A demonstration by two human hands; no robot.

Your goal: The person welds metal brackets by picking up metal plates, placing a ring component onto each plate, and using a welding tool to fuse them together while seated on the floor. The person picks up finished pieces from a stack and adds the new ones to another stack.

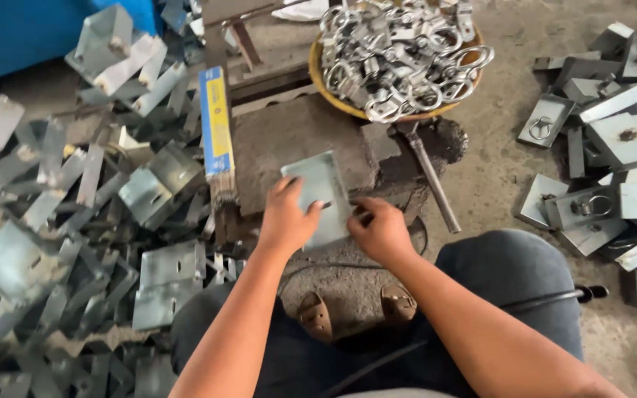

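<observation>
A grey metal bracket plate point(317, 184) with raised side edges lies on a worn flat block point(296, 136) in front of me. My left hand point(286, 218) rests on the plate's near left edge, fingers spread over it. My right hand point(380, 229) sits at the plate's near right corner, fingertips touching its edge; a small piece may be pinched there, but I cannot make it out. My knees in dark trousers frame the bottom of the view.
A big heap of bent metal plates point(75, 221) fills the left. A yellow bowl point(324, 87) of metal rings stands behind the block. Plates with rings attached point(606, 155) lie at right. A blue and yellow box of rods point(217, 121) and a hammer point(430, 177) flank the block.
</observation>
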